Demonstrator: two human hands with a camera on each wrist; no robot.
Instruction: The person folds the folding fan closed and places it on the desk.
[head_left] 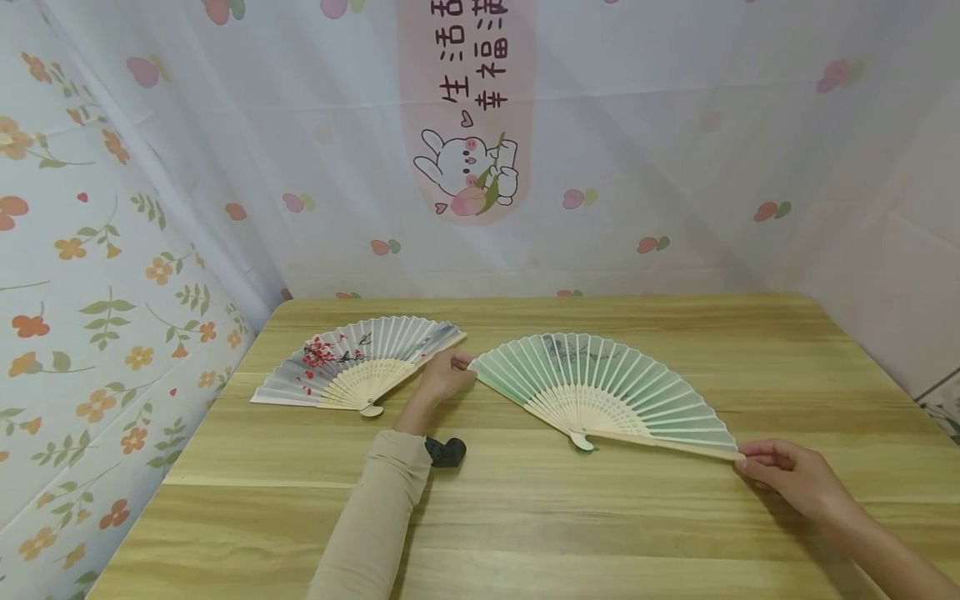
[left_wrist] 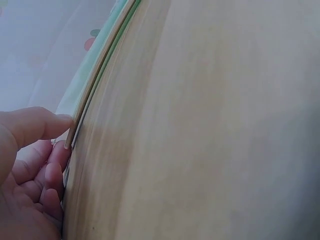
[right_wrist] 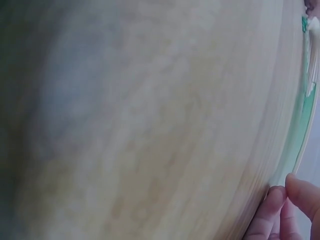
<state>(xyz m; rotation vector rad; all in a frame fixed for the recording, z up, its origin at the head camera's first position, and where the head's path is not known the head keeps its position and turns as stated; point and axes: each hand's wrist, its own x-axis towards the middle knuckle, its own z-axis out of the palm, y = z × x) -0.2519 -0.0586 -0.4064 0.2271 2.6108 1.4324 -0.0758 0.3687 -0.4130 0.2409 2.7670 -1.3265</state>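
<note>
The green fan (head_left: 660, 392) is spread open on the table (head_left: 562, 533), its pivot at 7 o'clock from the fan's centre. With that centre as the dial, the left hand (head_left: 446, 379) is at 9 o'clock, thumb and fingers pinching the fan's left end. The right hand (head_left: 798, 479) is near 4 o'clock, thumb and fingers pinching the right end. The blossom-print fan (head_left: 386, 342), also unfolded, lies at 9 o'clock, just beyond the left hand.
</note>
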